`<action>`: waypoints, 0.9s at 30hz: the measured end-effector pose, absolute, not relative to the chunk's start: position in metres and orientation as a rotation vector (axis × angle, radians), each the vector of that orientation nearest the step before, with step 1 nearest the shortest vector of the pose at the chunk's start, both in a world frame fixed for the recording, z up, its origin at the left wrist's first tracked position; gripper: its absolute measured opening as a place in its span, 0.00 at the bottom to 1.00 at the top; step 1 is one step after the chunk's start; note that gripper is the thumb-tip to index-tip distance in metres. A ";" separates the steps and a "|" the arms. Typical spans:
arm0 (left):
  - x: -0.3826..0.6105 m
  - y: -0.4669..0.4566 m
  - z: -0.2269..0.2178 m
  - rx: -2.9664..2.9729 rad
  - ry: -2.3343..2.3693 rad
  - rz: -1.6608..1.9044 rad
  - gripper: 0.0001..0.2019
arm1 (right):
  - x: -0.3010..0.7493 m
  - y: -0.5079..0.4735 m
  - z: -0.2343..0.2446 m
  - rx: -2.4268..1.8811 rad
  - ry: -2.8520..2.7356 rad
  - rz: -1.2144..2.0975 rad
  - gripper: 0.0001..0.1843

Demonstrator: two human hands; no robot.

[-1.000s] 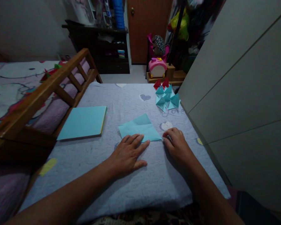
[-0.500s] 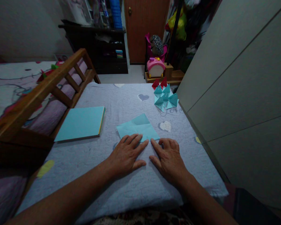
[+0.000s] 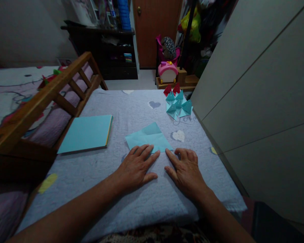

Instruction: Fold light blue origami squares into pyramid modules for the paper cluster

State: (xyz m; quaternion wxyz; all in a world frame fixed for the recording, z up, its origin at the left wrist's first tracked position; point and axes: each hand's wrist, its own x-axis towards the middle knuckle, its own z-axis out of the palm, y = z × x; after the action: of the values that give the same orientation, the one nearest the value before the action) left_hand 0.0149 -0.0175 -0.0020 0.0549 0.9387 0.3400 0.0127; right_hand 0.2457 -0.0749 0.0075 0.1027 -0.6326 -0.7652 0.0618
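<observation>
A creased light-blue sheet of origami paper (image 3: 150,135), partly folded, lies flat in front of me. My left hand (image 3: 139,165) rests on its near edge, palm down with the fingers spread. At the paper's near right corner, the index fingertip of my right hand (image 3: 184,168) presses on the edge; its thumb stands apart and the other fingers are bent. Part of the paper's near edge is hidden under my left fingers. Farther back on the right stand several folded blue paper pieces (image 3: 177,104), with red folded pieces (image 3: 172,89) behind them.
A stack of coloured paper (image 3: 86,133), blue on top, lies on the left of the cloth-covered table (image 3: 131,104). A wooden bed rail (image 3: 53,91) borders the left side, and a pale cabinet (image 3: 263,101) the right. A pink toy case (image 3: 168,72) sits beyond the far edge.
My right hand has slid slightly to the right along the paper's near edge, widening the gap between my hands. My left hand keeps its place on the paper.
</observation>
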 end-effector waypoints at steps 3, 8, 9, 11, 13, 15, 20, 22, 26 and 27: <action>0.015 -0.018 -0.002 2.857 1.028 0.056 0.36 | 0.245 -0.075 0.008 -1.881 -2.245 0.173 0.27; 0.014 -0.018 -0.003 2.870 1.031 0.079 0.35 | 0.246 -0.075 0.007 -1.902 -2.228 0.149 0.27; 0.014 -0.018 -0.004 2.873 1.033 0.080 0.35 | 0.246 -0.075 0.007 -1.908 -2.226 0.139 0.27; 0.015 -0.018 -0.003 2.874 1.037 0.073 0.35 | 0.248 -0.076 0.007 -1.919 -2.222 0.117 0.27; 0.015 -0.018 -0.003 2.869 1.039 0.064 0.36 | 0.249 -0.077 0.006 -1.922 -2.221 0.097 0.27; 0.015 -0.018 -0.002 2.866 1.039 0.053 0.36 | 0.252 -0.077 0.005 -1.927 -2.222 0.084 0.27; 0.015 -0.018 -0.002 2.878 1.036 0.060 0.36 | 0.260 -0.077 0.003 -1.973 -2.197 0.057 0.27; 0.015 -0.018 -0.002 2.876 1.036 0.061 0.36 | 0.264 -0.077 0.003 -1.984 -2.169 0.070 0.28; 0.016 -0.018 0.000 2.865 1.031 0.040 0.35 | 0.264 -0.079 0.006 -1.902 -2.161 0.156 0.29; 0.016 -0.018 0.001 2.863 1.029 0.036 0.35 | 0.263 -0.080 0.007 -1.862 -2.190 0.180 0.29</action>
State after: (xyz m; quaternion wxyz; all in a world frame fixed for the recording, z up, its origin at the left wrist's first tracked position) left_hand 0.0165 -0.0180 0.0009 0.0496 0.9398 0.3378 0.0118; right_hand 0.2629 -0.0799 0.0072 0.1301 -0.6410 -0.7539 0.0620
